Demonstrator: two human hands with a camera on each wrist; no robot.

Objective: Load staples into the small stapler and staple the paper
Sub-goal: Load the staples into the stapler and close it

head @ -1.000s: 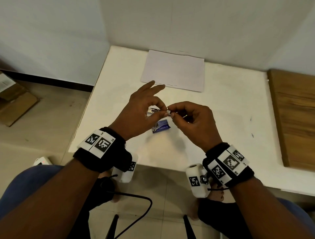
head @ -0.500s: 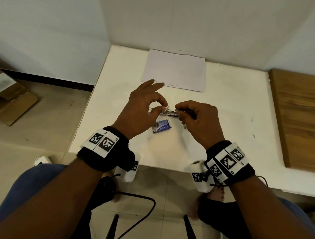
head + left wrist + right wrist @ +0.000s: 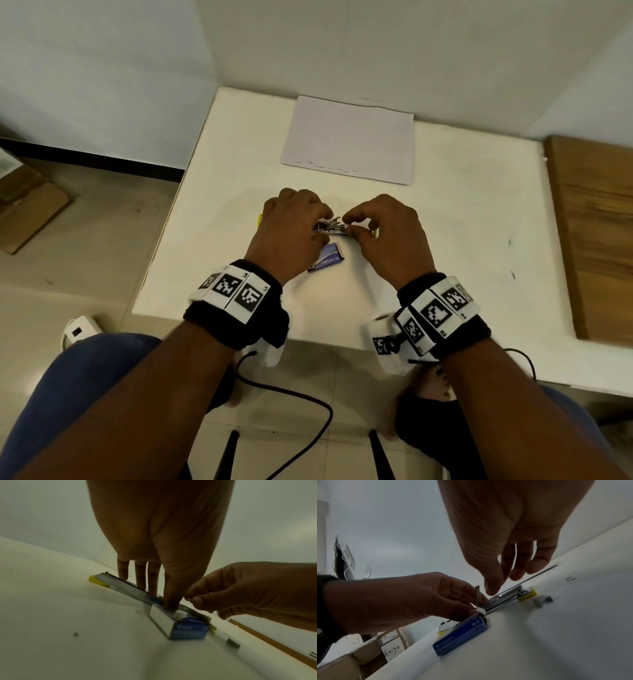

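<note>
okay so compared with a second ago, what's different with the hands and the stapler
Both hands came down from above the table to its surface. The left hand now holds the opened stapler flat on the table instead of pinching it in the air. The right hand pinches a small strip of staples just over its open channel. The blue staple box and the paper stayed put.

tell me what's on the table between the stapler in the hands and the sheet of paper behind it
Nothing: in the head view a bare strip of white table separates the opened stapler from the paper. The wrist views don't show that stretch.
</note>
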